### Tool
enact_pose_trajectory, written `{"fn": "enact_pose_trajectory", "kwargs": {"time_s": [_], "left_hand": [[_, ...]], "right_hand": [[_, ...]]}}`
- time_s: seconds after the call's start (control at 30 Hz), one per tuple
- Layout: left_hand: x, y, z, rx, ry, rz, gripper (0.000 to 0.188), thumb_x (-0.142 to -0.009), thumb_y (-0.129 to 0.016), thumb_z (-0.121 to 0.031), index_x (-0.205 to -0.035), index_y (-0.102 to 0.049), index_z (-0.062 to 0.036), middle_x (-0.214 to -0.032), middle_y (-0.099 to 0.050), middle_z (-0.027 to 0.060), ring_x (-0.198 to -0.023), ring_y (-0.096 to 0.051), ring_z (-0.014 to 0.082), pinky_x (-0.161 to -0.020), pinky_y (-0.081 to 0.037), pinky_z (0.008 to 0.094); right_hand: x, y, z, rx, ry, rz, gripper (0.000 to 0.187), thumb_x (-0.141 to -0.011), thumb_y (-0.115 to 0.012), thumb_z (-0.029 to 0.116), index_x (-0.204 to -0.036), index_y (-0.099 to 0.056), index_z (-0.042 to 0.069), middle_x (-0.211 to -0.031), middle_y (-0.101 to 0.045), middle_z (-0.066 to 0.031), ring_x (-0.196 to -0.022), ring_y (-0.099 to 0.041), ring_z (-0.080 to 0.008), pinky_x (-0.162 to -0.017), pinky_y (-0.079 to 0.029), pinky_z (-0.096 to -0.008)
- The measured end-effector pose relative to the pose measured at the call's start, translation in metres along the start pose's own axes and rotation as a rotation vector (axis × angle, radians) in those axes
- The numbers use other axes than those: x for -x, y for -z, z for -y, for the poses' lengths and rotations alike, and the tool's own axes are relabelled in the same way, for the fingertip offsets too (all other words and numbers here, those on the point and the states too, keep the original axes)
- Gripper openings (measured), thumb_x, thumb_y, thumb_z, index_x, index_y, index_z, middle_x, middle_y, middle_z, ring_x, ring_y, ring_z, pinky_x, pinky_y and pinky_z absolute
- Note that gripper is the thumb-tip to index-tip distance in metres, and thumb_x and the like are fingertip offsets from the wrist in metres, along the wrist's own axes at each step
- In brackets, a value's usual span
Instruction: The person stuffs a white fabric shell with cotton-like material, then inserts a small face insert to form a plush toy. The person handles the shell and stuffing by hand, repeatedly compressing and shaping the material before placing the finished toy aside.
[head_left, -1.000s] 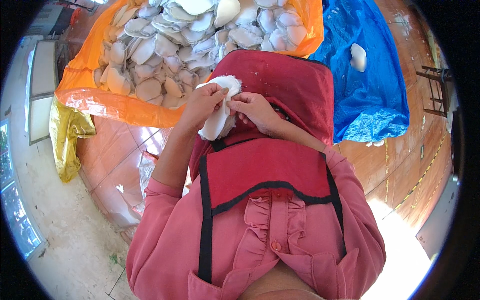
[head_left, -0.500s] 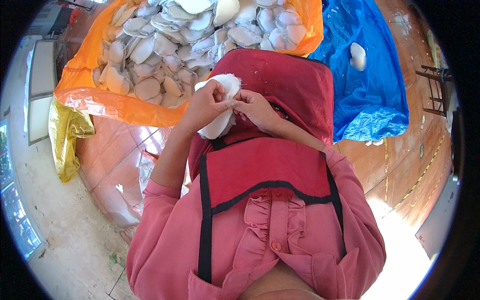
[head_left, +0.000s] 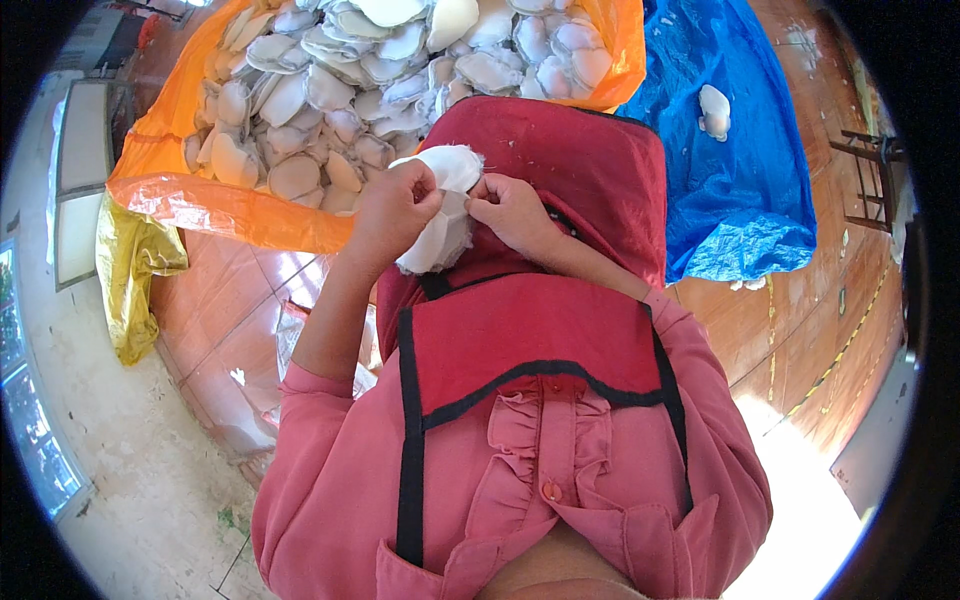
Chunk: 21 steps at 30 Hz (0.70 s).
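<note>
Over my lap, a white oval pad (head_left: pixel 437 240) with a fuzzy, frayed edge is held between my two hands. My left hand (head_left: pixel 395 208) is closed, its thumb and fingertips pinching the pad's left side near the middle. On the opposite edge, my right hand (head_left: pixel 512 214) pinches the rim with thumb and forefinger. A crease crosses the pad between them, and a greyish lower layer shows there. Beneath lies the red apron (head_left: pixel 560 150) with black trim. Beyond it, many similar white pads (head_left: pixel 330 90) are heaped in an orange plastic sheet (head_left: pixel 240 215).
To the right a blue plastic sheet (head_left: pixel 740 190) lies on the tiled floor (head_left: pixel 800 330), with one white pad (head_left: pixel 714 112) on it. A yellow bag (head_left: pixel 135 280) slumps at left beside the wall. Farther right stands a dark wooden stool (head_left: pixel 870 170).
My hands have drawn apart; the left has shifted slightly left. The pad between them now looks creased, with more of its grey-white lower part showing.
</note>
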<state>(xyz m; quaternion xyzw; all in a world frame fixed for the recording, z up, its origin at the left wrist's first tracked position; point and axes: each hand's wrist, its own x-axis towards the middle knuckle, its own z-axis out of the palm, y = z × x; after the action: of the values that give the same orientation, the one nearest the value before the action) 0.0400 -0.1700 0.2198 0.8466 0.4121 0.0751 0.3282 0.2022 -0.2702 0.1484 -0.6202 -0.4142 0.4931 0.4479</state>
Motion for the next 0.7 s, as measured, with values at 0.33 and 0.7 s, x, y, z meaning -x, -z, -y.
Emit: {"fn": "enact_pose_trajectory", "kwargs": {"time_s": [0.33,0.7], "left_hand": [[-0.001,0.005,-0.005,-0.319,-0.37,-0.204,0.008,-0.081,-0.064,-0.012,-0.084,-0.061,-0.0058,-0.083,-0.062,0.0118,-0.078,-0.062,0.033,-0.065,-0.049,0.0426],[0.019,-0.001,-0.026,-0.871,-0.26,0.173,0.036,-0.075,-0.065,-0.019,-0.107,-0.057,-0.0033,-0.093,-0.063,0.0078,-0.095,-0.06,0.0297,-0.079,-0.05,0.0417]], "right_hand": [[-0.005,0.003,0.017,-0.087,-0.13,0.039,0.018,-0.081,-0.065,0.017,-0.079,-0.064,-0.001,-0.07,-0.064,-0.008,-0.065,-0.058,-0.0142,-0.062,-0.047,-0.0318],[-0.004,-0.014,0.011,-0.138,-0.049,-0.006,0.019,-0.081,-0.064,0.017,-0.079,-0.063,-0.002,-0.072,-0.065,-0.0103,-0.067,-0.059,-0.0156,-0.064,-0.048,-0.0323]]}}
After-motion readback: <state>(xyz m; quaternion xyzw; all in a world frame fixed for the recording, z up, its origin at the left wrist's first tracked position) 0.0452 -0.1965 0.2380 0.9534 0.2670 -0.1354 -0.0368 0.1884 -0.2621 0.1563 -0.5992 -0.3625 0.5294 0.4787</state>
